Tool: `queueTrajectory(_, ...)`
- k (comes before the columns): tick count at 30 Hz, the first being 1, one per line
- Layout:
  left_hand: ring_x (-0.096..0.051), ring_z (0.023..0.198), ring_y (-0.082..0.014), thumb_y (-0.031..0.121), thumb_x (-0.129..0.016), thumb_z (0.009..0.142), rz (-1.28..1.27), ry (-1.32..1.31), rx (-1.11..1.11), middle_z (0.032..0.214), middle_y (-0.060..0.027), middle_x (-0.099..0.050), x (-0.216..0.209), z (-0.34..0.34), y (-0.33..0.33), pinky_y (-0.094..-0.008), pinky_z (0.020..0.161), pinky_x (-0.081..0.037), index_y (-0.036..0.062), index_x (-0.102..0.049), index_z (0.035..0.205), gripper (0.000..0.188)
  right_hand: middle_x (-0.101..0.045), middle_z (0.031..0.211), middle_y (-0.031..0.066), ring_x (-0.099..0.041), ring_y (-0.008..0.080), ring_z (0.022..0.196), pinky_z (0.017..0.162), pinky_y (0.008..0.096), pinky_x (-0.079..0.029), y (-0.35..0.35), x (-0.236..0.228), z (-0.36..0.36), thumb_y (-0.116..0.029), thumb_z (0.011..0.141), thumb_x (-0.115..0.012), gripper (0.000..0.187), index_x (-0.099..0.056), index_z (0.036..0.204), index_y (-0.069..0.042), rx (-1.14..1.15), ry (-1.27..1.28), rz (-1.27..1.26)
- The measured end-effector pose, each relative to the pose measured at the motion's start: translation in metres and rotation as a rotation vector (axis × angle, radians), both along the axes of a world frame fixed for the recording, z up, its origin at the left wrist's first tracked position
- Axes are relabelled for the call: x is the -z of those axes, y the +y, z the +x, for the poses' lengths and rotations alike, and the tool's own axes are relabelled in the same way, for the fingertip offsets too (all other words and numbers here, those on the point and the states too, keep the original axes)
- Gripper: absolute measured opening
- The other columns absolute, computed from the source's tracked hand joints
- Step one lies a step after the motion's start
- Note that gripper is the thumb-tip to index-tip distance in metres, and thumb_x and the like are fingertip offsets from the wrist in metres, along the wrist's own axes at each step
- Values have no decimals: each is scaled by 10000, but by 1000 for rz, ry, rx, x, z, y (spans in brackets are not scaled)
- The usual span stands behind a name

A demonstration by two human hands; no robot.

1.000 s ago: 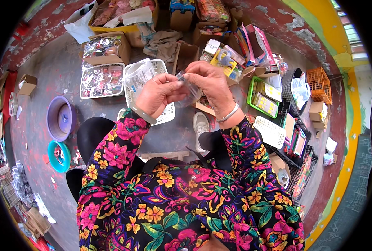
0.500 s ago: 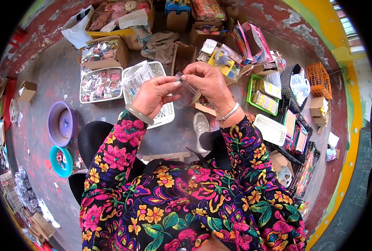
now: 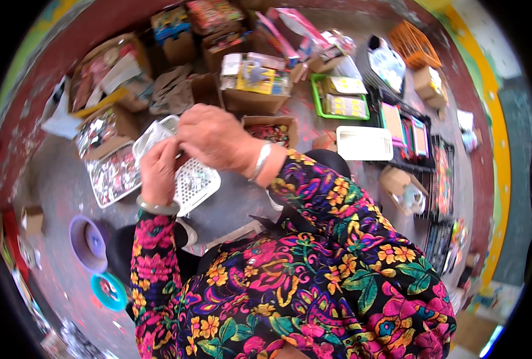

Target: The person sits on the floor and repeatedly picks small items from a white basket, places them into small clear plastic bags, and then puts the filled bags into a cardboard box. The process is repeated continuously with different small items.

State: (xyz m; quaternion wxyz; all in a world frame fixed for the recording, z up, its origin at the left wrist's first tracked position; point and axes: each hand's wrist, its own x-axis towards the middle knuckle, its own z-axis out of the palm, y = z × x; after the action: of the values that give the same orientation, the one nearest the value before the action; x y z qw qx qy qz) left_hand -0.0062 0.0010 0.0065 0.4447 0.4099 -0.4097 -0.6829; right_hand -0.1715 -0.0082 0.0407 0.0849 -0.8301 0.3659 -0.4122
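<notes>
My left hand [image 3: 159, 172] and my right hand [image 3: 217, 136] meet, fingers closed together, above a white perforated basket [image 3: 195, 184]. A small dark bit shows between the fingertips; the rest of what they pinch is hidden behind my fingers and blurred. Part of a clear plastic package [image 3: 153, 135] lies at the basket's far end, partly covered by my hands. Just left of it, a white tray [image 3: 103, 201] is full of small shiny wrapped packets [image 3: 119, 173]. Beyond my right wrist stands a cardboard box [image 3: 270, 121] with small colourful pieces inside.
Far ahead are cardboard boxes of goods, one with yellow packs [image 3: 266, 81]. On the right stand a green basket [image 3: 323, 113], a white basket [image 3: 364, 143], black crates [image 3: 421, 167] and an orange crate [image 3: 412, 45]. A purple basin [image 3: 89, 242] and a teal basin [image 3: 108, 292] sit left.
The view has turned to the right, and the surroundings appear shifted left. Both hands have moved left, with the right hand now partly over the left. The clear bag seen between them earlier is hidden.
</notes>
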Motion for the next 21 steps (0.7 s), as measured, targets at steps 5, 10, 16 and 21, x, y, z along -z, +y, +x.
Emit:
queueTrajectory(5,-601,903,-191,62,-522,878,66,-34,73,1003,-126,-606,-11,5,-3,-325,843,-504,-84,-555,1076,249,-569,730,103,-546,305,773,670,405,-440,-2,9,-3,-142,644,-593,88,-594,623,-56,63,-75,167)
queueTrajectory(10,-613,850,-165,21,-540,833,142,30,169,972,-102,-619,-12,16,-4,-271,757,-499,-64,-583,1005,197,-550,747,59,-538,238,777,686,343,-413,14,-1,9,-145,633,-595,81,-583,670,-74,53,204,-43)
queueTrajectory(16,-615,849,-172,35,-545,845,71,5,41,962,-114,-620,-20,14,2,-284,769,-514,-79,-589,1012,207,-535,756,50,-524,217,779,693,328,-395,16,-9,14,-150,626,-587,103,-566,697,-77,119,188,-160)
queueTrajectory(21,-614,800,-146,148,-537,885,-136,-204,94,935,-78,-620,-15,15,16,-260,720,-514,-56,-600,995,240,-512,787,55,-515,226,795,699,333,-398,34,-17,11,-148,644,-574,131,-545,733,-55,112,165,-86)
